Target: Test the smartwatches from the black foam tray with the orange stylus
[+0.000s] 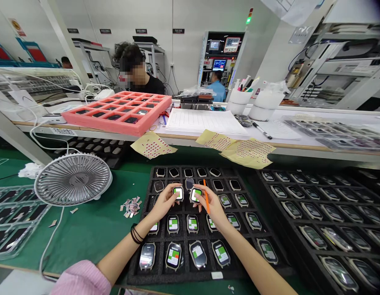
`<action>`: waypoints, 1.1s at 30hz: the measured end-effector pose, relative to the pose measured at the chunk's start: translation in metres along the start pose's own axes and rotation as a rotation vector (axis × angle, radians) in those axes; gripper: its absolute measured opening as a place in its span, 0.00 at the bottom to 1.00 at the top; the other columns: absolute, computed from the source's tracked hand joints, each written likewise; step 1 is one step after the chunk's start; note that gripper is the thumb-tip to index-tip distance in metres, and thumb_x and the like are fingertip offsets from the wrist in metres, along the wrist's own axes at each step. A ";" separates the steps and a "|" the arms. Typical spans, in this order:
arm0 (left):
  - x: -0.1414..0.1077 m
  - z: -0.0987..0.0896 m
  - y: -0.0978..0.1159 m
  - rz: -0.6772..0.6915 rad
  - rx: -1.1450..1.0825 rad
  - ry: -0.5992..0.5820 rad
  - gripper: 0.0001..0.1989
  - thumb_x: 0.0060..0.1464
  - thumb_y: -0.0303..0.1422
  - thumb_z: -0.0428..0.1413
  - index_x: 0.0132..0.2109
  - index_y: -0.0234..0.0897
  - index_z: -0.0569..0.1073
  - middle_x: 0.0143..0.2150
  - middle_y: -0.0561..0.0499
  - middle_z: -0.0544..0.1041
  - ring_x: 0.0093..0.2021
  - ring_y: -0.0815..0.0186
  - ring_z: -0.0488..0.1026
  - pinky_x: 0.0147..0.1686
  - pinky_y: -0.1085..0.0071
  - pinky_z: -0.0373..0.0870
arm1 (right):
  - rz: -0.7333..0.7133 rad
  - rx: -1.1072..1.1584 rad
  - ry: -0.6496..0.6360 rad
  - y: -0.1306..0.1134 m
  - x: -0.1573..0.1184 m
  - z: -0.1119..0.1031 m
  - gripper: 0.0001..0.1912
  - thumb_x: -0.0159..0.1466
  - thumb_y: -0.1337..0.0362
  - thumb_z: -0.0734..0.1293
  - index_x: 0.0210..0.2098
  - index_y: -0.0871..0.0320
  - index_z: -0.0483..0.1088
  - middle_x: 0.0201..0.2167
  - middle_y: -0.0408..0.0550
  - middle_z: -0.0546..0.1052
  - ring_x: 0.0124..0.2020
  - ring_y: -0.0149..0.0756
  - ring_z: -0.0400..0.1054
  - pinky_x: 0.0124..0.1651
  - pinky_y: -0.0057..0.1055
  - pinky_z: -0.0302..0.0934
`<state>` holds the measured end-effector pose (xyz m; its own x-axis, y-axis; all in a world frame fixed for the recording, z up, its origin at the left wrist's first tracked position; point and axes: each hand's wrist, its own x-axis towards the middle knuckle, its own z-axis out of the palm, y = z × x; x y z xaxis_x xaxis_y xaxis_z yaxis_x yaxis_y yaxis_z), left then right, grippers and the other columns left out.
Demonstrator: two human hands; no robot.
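My left hand [167, 199] is closed on a watch [178, 193] with a lit white and green screen. Beside it, my right hand [210, 200] grips a second lit watch [196, 195], and an orange stick [206, 197] is also held between its fingers. The two watches are apart, above a black foam tray [185, 239]. Rows of watches sit in that tray's compartments; those in the nearer rows mostly show white and green screens, those in the far rows are dark. My forearms hide some compartments.
A grey fan [73, 179] stands left, near small loose pieces [131, 207]. Another black tray of watches [326, 215] lies right. Ahead, a shelf edge [190, 141] bears a pink foam tray [116, 111], papers [205, 120] and white cups. Yellow sticker sheets [216, 140] hang over it. Two people are beyond.
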<state>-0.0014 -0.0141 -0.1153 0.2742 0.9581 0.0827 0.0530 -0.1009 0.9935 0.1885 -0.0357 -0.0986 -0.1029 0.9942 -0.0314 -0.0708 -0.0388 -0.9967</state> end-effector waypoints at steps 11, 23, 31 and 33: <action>-0.001 0.001 0.002 0.000 0.017 -0.011 0.18 0.55 0.41 0.53 0.50 0.37 0.67 0.39 0.50 0.71 0.27 0.71 0.66 0.26 0.74 0.65 | -0.001 0.008 -0.004 0.002 0.001 0.000 0.21 0.56 0.53 0.69 0.46 0.54 0.69 0.31 0.43 0.71 0.21 0.30 0.68 0.24 0.28 0.62; -0.001 0.002 0.002 0.002 0.024 -0.028 0.18 0.55 0.42 0.53 0.48 0.37 0.68 0.39 0.50 0.71 0.29 0.70 0.66 0.25 0.75 0.67 | -0.013 0.025 -0.018 0.003 0.001 0.001 0.20 0.57 0.53 0.69 0.45 0.55 0.69 0.32 0.44 0.71 0.22 0.30 0.69 0.22 0.27 0.60; -0.002 0.002 0.003 -0.004 0.007 -0.029 0.17 0.55 0.42 0.53 0.48 0.37 0.68 0.39 0.49 0.71 0.28 0.71 0.66 0.25 0.75 0.67 | -0.019 0.016 0.037 0.002 0.000 0.000 0.20 0.58 0.52 0.69 0.46 0.55 0.69 0.26 0.40 0.67 0.21 0.32 0.69 0.23 0.29 0.61; -0.001 0.002 0.003 -0.004 0.004 -0.024 0.18 0.55 0.42 0.53 0.48 0.37 0.68 0.39 0.50 0.71 0.27 0.71 0.66 0.25 0.75 0.66 | -0.019 0.018 0.038 0.001 0.000 0.000 0.20 0.57 0.52 0.69 0.46 0.55 0.69 0.26 0.41 0.67 0.21 0.32 0.69 0.23 0.29 0.61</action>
<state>0.0002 -0.0163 -0.1123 0.2968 0.9518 0.0772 0.0581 -0.0987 0.9934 0.1882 -0.0357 -0.0994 -0.0633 0.9979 -0.0152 -0.0901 -0.0209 -0.9957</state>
